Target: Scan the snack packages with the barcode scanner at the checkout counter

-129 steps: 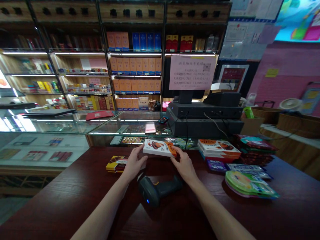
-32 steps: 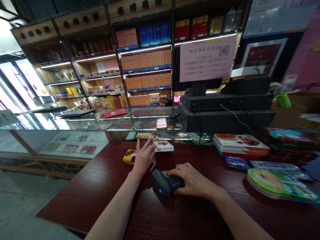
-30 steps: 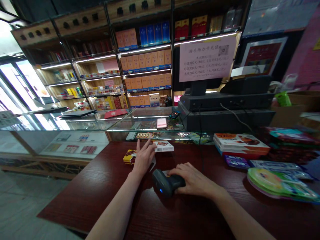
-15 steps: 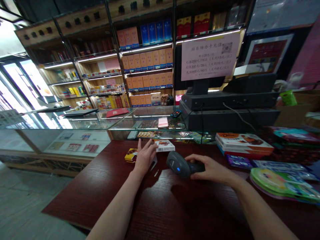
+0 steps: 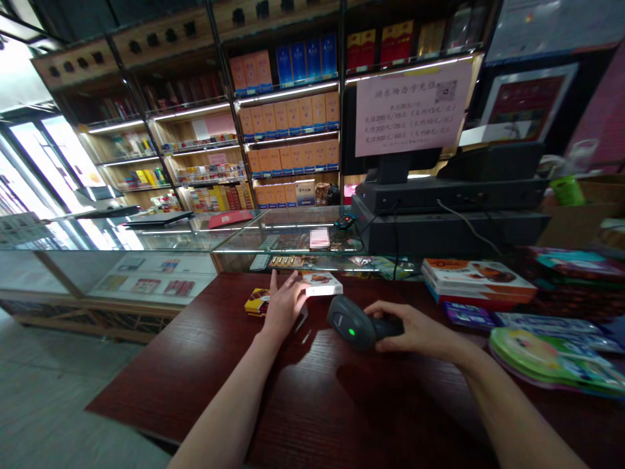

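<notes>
My right hand is wrapped around the handle of a dark grey barcode scanner. A green light glows on top of the scanner, and its head points left and away from me. Across from it, my left hand grips the left end of a small white box with a brown picture on top, some of its fingers spread. The box's near side is brightly lit. Close by on the left, a yellow packet lies partly hidden behind that hand. Another pale, flat thing shows beneath the hand, too covered to name.
On the right of the brown wooden counter lie white-and-orange boxes, a purple packet and green packages. Behind stand a glass display case and a monitor bearing a pink paper sign. A cable hangs toward the counter.
The scanner's light has turned from blue to green, and the white box's near side has become brightly lit. The hands have barely moved; the view has shifted slightly.
</notes>
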Available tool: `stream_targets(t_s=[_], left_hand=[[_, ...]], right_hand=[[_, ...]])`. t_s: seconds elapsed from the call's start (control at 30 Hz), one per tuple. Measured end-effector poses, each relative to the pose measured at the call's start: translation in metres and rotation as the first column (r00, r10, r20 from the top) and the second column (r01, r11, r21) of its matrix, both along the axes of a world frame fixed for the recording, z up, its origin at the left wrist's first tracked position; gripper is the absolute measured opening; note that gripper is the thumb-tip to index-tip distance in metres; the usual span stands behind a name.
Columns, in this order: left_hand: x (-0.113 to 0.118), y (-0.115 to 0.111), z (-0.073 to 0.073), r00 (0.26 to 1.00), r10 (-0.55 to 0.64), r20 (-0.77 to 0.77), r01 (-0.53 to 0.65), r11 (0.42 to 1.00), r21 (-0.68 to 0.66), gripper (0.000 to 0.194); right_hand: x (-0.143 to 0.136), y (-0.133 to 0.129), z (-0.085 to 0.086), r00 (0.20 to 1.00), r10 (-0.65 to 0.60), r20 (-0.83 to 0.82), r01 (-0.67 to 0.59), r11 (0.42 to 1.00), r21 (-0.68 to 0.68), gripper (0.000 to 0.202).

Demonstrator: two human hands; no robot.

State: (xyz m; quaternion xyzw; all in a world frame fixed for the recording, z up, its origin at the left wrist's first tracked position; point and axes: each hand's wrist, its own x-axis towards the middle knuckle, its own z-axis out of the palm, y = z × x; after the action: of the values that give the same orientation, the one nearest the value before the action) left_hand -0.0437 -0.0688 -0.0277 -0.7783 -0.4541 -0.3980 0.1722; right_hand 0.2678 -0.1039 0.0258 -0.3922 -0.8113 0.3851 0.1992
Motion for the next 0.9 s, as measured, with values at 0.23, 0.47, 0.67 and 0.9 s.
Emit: stream_targets(t_s=[0.23, 0.47, 0.67, 0.9], left_hand=[[-0.002, 0.0, -0.002, 1.0, -0.009, -0.004, 0.009, 1.0, -0.01, 0.018], [-0.003, 0.0, -0.001, 0.999, -0.009, 0.032, 0.009, 1.0, -0.022, 0.018], [-0.005, 0.001, -0.004, 0.999, 0.003, 0.033, -0.002, 1.0, -0.031, 0.016], [-0.005, 0.0, -0.002, 0.999, 0.019, 0.045, -0.019, 1.0, -0.015, 0.021]], right_hand=[[-0.006, -0.001, -0.003, 0.999, 0.004, 0.05, -0.005, 1.0, 0.017, 0.049], [-0.025, -0.005, -0.022, 0.984, 0.039, 0.173, -0.061, 0.991, 0.12, 0.056], [-0.034, -0.005, -0.033, 0.973, 0.065, 0.22, -0.102, 0.981, 0.164, 0.056], [-0.039, -0.009, -0.033, 0.964, 0.073, 0.254, -0.127, 0.971, 0.203, 0.054]])
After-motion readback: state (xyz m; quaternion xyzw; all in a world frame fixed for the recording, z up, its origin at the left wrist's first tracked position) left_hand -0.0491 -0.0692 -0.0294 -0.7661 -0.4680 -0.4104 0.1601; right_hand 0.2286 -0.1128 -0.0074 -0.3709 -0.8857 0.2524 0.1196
